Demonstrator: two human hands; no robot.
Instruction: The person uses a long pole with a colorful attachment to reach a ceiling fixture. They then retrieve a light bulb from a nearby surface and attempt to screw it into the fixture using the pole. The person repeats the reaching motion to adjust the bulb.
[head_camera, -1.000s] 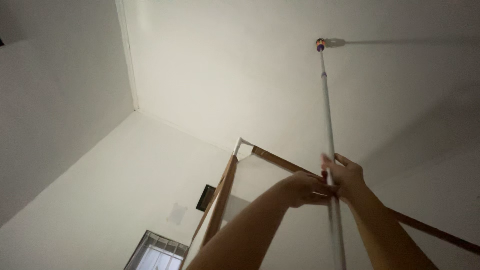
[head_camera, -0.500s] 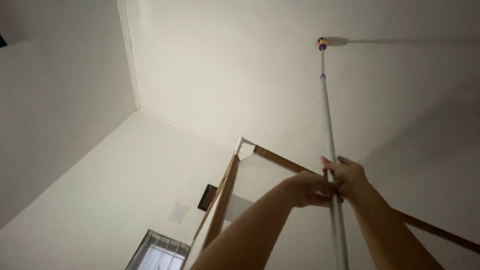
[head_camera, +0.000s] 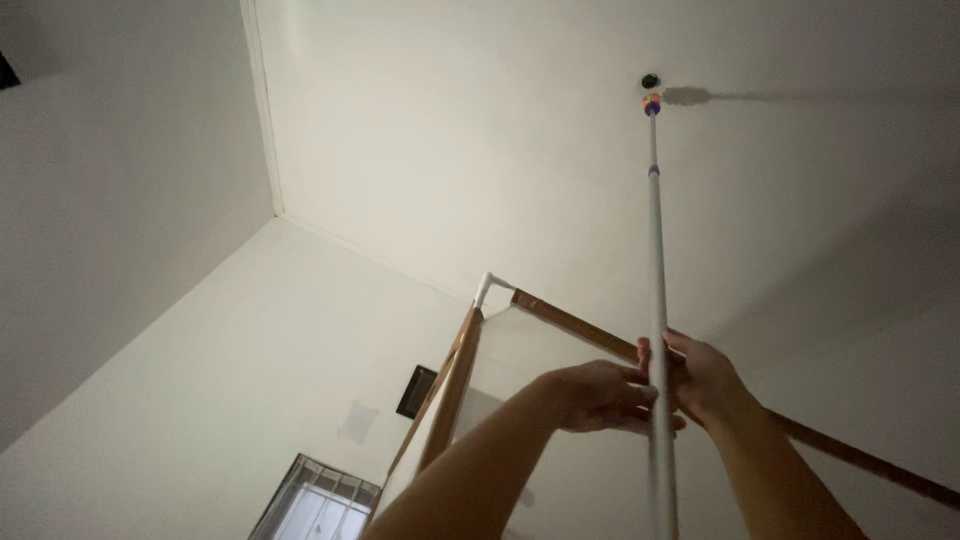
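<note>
Pole (head_camera: 656, 260): long, thin, pale metal, held nearly upright, its long axis running from the lower edge of the view up toward the ceiling (head_camera: 480, 130). Tip (head_camera: 652, 103): orange and blue, just below a small dark fitting (head_camera: 650, 80) on the ceiling; a narrow gap appears between them, though contact cannot be ruled out at this size.

Right hand (head_camera: 700, 378): wrapped around the pole from the right, fingers curled closed on the shaft. Left hand (head_camera: 598, 396): meets the pole from the left at about the same height, fingers narrowed against it, thumb side toward the shaft. Both hands lie level and touch or nearly touch each other; neither is clearly nearer the tip.

Surroundings: wooden frame (head_camera: 455, 390) with a white corner joint, behind the forearms; barred window (head_camera: 315, 505) at the bottom; small dark vent (head_camera: 415, 392) on the wall.

Hidden: lower end of the pole, cut off by the frame edge. Dim light blurs the fitting's shape.
</note>
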